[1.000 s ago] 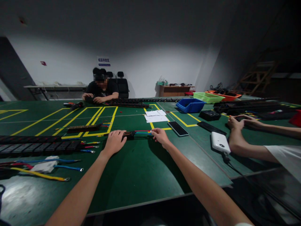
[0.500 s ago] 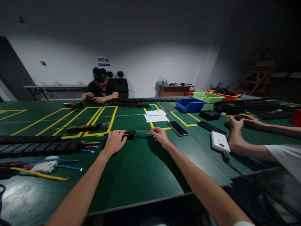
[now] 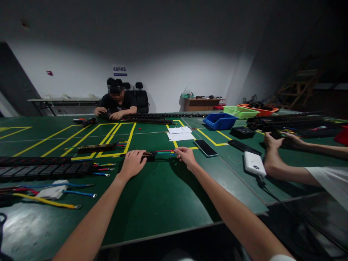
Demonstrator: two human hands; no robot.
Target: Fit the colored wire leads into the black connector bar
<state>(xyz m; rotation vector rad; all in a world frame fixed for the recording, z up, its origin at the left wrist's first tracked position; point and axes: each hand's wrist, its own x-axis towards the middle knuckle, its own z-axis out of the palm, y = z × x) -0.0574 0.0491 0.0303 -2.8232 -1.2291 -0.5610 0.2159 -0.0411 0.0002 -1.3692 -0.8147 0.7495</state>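
My left hand (image 3: 133,163) lies over a short black strip (image 3: 150,156), fingers across its top and thumb along its near side, gripping it against the table. Red, blue and other coloured wires (image 3: 164,152) run out of the strip's right end. Their tips are pinched between the thumb and fingers of my right hand (image 3: 185,157), which hide the very ends. Beyond my left hand sits a similar black strip (image 3: 98,148) with thin wires. Left of it are long black socket strips (image 3: 49,169), their coloured leads ending in ring terminals.
A phone (image 3: 206,148) and white papers (image 3: 179,133) lie past my right hand. A blue bin (image 3: 220,121) stands farther back. On the right, a co-worker's hands (image 3: 274,141) hold a dark object near a white device (image 3: 254,163). Another person (image 3: 116,99) sits across the table.
My own hands and the wires hold almost the same place. The right-hand co-worker's hands have shifted a little around the dark object, and the person opposite has moved their hands slightly.
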